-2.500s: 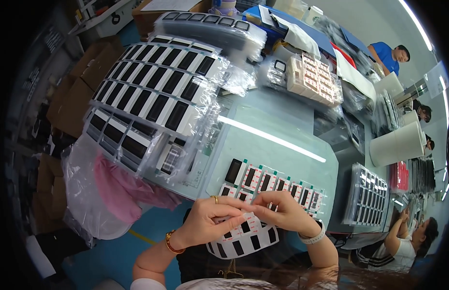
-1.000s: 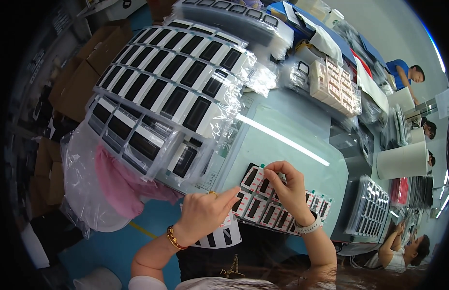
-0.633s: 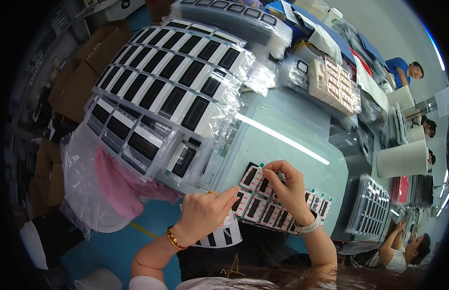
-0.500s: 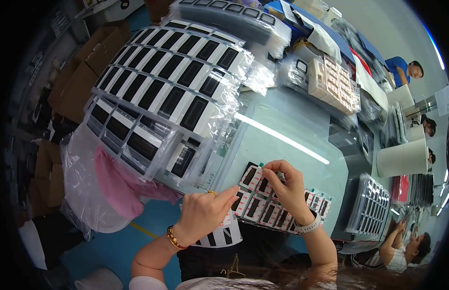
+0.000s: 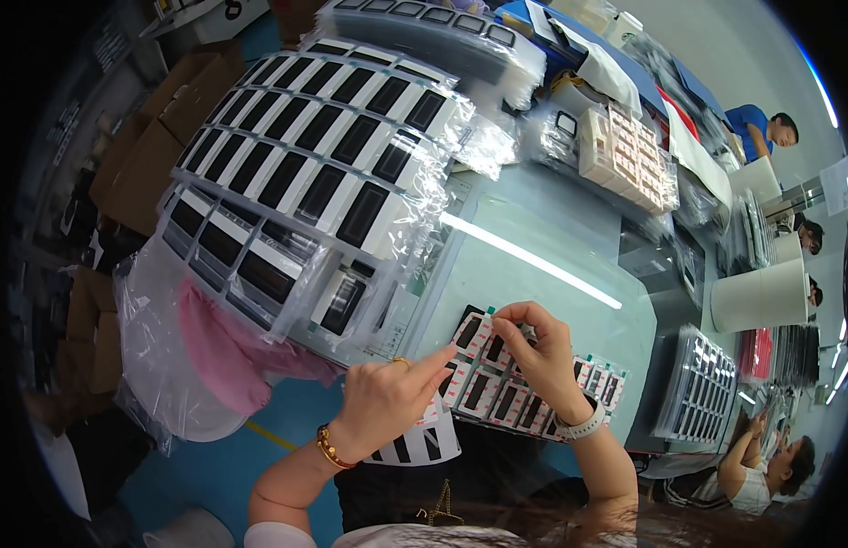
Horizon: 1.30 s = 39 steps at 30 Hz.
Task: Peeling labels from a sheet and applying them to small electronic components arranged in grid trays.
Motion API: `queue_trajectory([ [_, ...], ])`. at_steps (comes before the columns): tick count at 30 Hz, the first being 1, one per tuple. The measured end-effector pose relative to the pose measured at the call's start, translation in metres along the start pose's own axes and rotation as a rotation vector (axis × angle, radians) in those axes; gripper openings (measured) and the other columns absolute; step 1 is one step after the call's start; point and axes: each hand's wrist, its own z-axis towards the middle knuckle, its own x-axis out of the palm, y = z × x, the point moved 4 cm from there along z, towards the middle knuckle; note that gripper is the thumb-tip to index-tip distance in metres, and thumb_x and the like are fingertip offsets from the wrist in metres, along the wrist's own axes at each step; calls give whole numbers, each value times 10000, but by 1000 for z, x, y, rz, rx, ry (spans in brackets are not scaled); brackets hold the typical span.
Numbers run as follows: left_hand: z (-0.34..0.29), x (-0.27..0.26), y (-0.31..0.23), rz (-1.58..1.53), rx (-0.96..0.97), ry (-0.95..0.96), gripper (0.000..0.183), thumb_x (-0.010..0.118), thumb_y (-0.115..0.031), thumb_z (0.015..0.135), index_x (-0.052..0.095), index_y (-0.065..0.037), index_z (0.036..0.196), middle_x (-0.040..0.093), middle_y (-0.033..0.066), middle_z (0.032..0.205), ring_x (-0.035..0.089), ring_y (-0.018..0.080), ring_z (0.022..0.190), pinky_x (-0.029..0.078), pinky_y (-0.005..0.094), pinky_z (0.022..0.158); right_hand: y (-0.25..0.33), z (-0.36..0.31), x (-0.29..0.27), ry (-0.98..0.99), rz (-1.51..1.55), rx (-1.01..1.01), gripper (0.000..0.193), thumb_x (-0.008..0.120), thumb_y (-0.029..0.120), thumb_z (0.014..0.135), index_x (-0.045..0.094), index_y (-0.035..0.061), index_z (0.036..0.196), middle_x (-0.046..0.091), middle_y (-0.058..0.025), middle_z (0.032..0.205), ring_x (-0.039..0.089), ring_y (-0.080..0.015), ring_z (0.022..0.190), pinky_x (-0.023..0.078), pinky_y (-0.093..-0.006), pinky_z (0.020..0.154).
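Over the near edge of the mat, a small white-and-red adhesive frame with a dark window and a green tab lies tilted at the upper left end of a sheet. My right hand pinches its upper right corner, beside the green tab. At its lower left corner is the outstretched index finger of my left hand, whose other fingers curl under; the thumb is mostly hidden. A dark panel edge shows behind the frame. Rows of similar adhesive frames run to the right, partly covered by my right hand and wrist.
A large stack of plastic-wrapped black-and-white panels stands at the left. Beyond the green mat sits a pile of cream-and-red pieces. Pink cloth hangs at the left edge. Another panel stack lies right, near a seated co-worker.
The adhesive frame under my fingers has shifted slightly up and left. My right fingertips have moved a touch left with it; my left hand stays almost in place.
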Motion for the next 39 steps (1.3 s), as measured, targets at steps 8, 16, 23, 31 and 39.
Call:
queue_trajectory([
  [8, 1, -2, -4, 62, 11, 28, 316, 737, -230, 912, 762, -196, 1225, 591, 16, 564, 589, 209, 475, 435, 363, 469, 19, 2, -2, -47, -331, -347, 105, 707, -1, 896, 704, 15, 1000, 720, -67, 960, 642, -208, 924, 514, -327, 830],
  [16, 0, 0, -6, 87, -1, 43, 320, 731, -222, 914, 761, -197, 1231, 577, 14, 551, 567, 212, 452, 419, 362, 462, 9, 7, -1, -44, -279, -262, 108, 717, 1, 883, 698, 20, 987, 687, -93, 1071, 630, -263, 1010, 512, -357, 881],
  [23, 1, 0, -7, 74, 2, 37, 316, 730, -212, 912, 758, -187, 1227, 587, 21, 553, 574, 207, 455, 421, 363, 462, 6, 8, 1, -43, -317, -237, 92, 713, 11, 899, 689, 13, 988, 656, -98, 1071, 629, -276, 1000, 516, -362, 858],
  [31, 4, 1, -4, 22, -20, 29, 251, 710, -200, 925, 764, -175, 1169, 606, 41, 563, 602, 235, 473, 440, 375, 466, 29, 4, 2, -173, -929, -427, 393, 714, 48, 874, 678, 126, 1257, 610, -82, 1127, 582, -245, 922, 433, -394, 795],
  [39, 20, 6, -9, 117, -20, 155, 497, 692, -303, 951, 613, -186, 1428, 591, 48, 544, 602, 250, 449, 448, 393, 436, 25, -13, 10, 17, -933, -509, 715, 672, -35, 666, 645, 165, 1352, 559, -93, 1301, 545, -317, 1136, 426, -435, 951],
])
